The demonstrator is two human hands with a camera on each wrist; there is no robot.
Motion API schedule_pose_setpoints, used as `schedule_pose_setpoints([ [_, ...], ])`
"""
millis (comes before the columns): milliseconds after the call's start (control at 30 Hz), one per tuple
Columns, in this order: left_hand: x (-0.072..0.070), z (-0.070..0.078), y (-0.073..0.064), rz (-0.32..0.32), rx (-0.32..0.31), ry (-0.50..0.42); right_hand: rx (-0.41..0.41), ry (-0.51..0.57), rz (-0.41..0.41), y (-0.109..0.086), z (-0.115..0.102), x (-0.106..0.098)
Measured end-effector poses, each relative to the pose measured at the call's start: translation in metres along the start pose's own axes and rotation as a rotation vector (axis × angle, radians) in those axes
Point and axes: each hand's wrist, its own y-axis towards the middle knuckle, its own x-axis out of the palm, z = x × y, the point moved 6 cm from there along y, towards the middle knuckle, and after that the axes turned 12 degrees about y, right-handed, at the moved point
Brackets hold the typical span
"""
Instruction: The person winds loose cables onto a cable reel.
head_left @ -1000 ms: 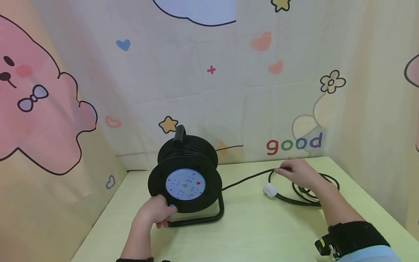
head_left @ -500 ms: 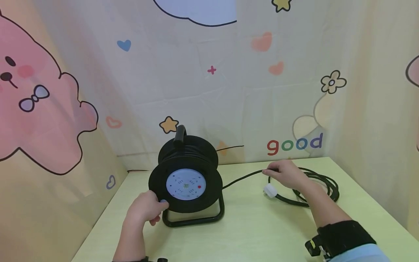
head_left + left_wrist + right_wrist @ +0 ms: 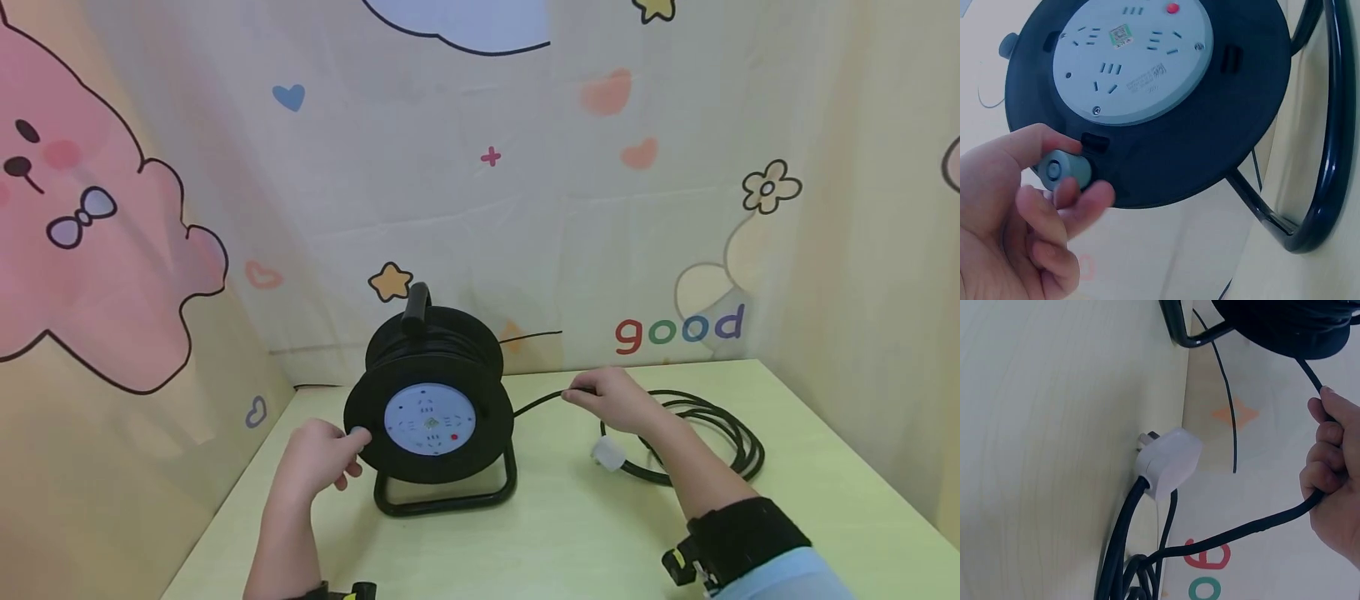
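Note:
A black cable reel (image 3: 442, 468) stands on its tubular frame (image 3: 450, 506), with a pale round socket panel (image 3: 430, 419) on its front disc. My left hand (image 3: 313, 457) pinches the grey crank knob (image 3: 1067, 170) at the disc's left edge, thumb and fingers around it. To the right of the reel, my right hand (image 3: 617, 402) grips the black cable (image 3: 537, 403), which runs from the drum into its fingers. In the right wrist view the cable leaves the curled fingers toward loose loops. Near that hand lies a white plug (image 3: 608, 453).
Loose cable loops (image 3: 752, 458) lie on the pale wooden table (image 3: 525, 550), right of the plug. A carry handle (image 3: 416, 308) rises from the top of the reel. Behind the table hangs a printed curtain (image 3: 450, 192).
My left hand has moved up and left with the knob, and the disc has turned clockwise. My right hand has come left toward the reel with the cable; the loops have shifted.

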Motion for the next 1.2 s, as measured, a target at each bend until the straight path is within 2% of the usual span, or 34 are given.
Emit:
schedule_pose_setpoints([
  [267,-0.004,0.005,0.001,0.052,-0.068,-0.245,-0.033,0.0,-0.014,0.015,-0.01,0.023],
  [400,-0.005,0.014,-0.002,0.116,-0.076,-0.311,-0.038,-0.003,-0.029,0.021,-0.016,0.032],
  [533,-0.007,0.023,-0.003,0.184,-0.045,-0.315,-0.031,-0.021,-0.045,0.024,-0.019,0.038],
  [667,-0.006,0.026,-0.002,0.223,-0.029,-0.319,-0.028,-0.034,-0.053,0.025,-0.02,0.041],
  [800,-0.006,0.025,-0.001,0.237,-0.028,-0.319,-0.034,-0.054,-0.052,0.025,-0.021,0.042],
  [933,-0.006,0.025,-0.002,0.239,-0.028,-0.316,-0.029,-0.145,-0.054,0.023,-0.018,0.041],
  [1067,-0.007,0.024,-0.003,0.24,-0.028,-0.31,0.024,-0.24,-0.035,0.018,-0.008,0.033],
  [1200,-0.008,0.022,-0.002,0.249,-0.024,-0.305,0.106,-0.278,0.024,0.008,0.008,0.014],
])
